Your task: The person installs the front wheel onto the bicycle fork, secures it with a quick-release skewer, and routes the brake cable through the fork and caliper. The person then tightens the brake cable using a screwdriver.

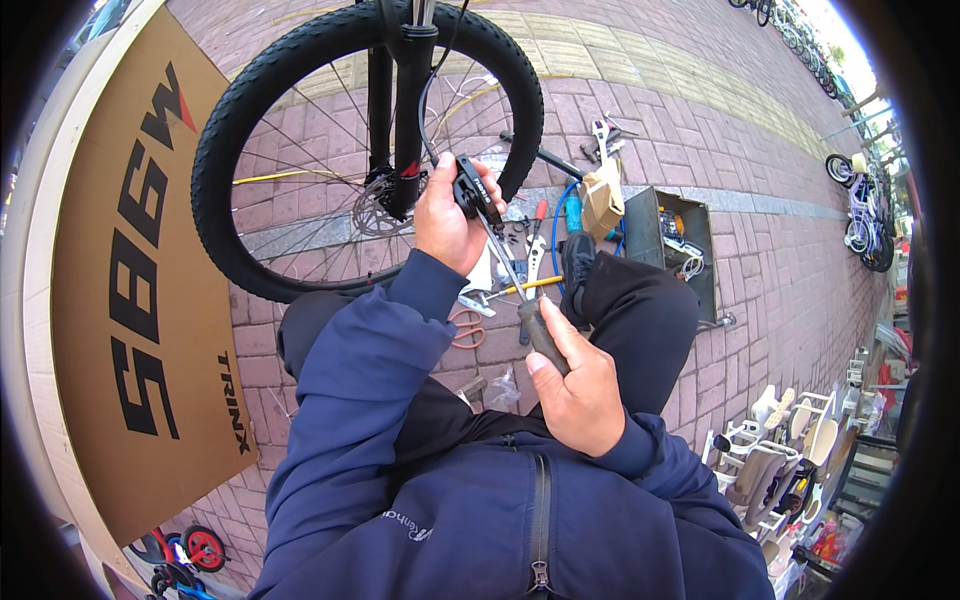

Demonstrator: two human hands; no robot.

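Note:
In my left hand (445,225) is a small black brake caliper, a part on the end of a black cable (425,110), held between thumb and fingers. My right hand (585,395) is closed around the dark handle of a screwdriver (508,258). Its metal shaft points up and left, and the tip meets the brake caliper (472,188); what it touches there is too small to make out. Just beyond my left hand stands a bicycle wheel (215,190) with a knobbly black tyre. A disc rotor (380,212) sits at its hub, beside the black fork (412,95).
A large cardboard box (90,300) stands on the left. Between my legs, tools lie on the brick paving, among them a silver wrench (535,260) and a red-handled tool (541,210). An open toolbox (710,250) is beyond my right knee. Child seats (770,470) stand at lower right.

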